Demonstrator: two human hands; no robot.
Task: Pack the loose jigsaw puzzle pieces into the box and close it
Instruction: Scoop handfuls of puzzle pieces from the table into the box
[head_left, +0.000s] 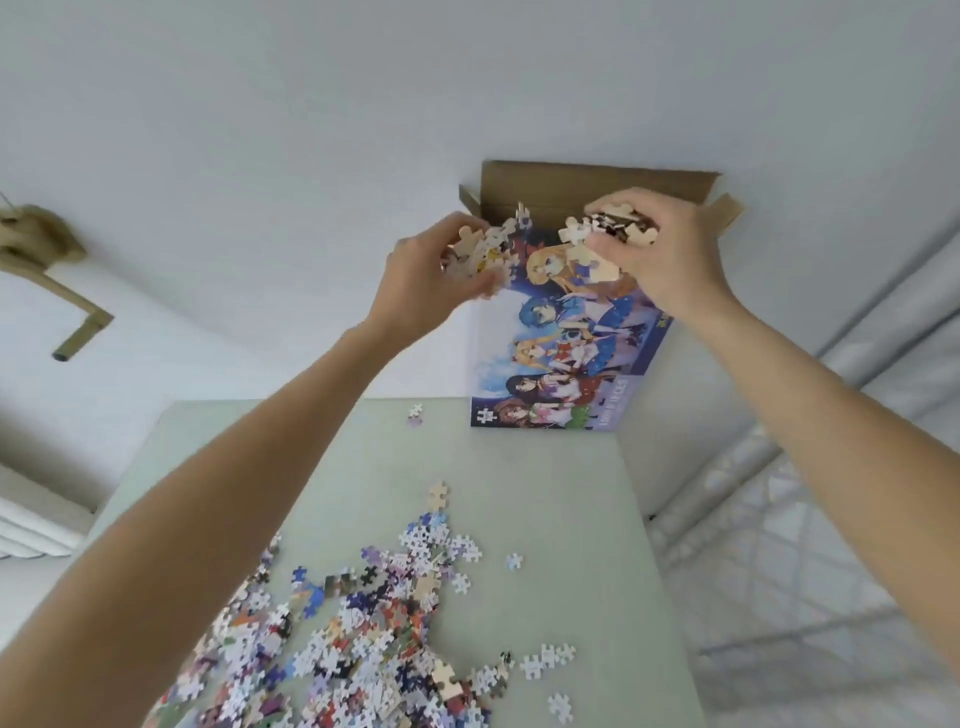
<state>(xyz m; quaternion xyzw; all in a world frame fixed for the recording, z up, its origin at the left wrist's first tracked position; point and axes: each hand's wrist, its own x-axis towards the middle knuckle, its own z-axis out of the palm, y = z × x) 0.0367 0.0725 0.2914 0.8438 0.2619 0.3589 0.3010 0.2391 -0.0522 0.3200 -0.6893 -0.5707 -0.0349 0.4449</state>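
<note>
I've got both handfuls of pieces up at the open box (566, 358), left hand (434, 275) and right hand (660, 249) gripping them, next release inside, heap (337, 623) waits on bench (561, 493).

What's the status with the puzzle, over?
Left hand, right hand each grip pieces at box mouth. Flaps open. Pile on table. Nothing blocking.

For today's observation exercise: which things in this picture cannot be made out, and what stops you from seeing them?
- Inside of the box, head view: hidden by its printed front and both hands.
- Small print on the box: too blurred to read.
- Pile of loose pieces: cut off by the bottom edge.
- Pieces gripped in left hand and right hand: partly covered by fingers.
</note>
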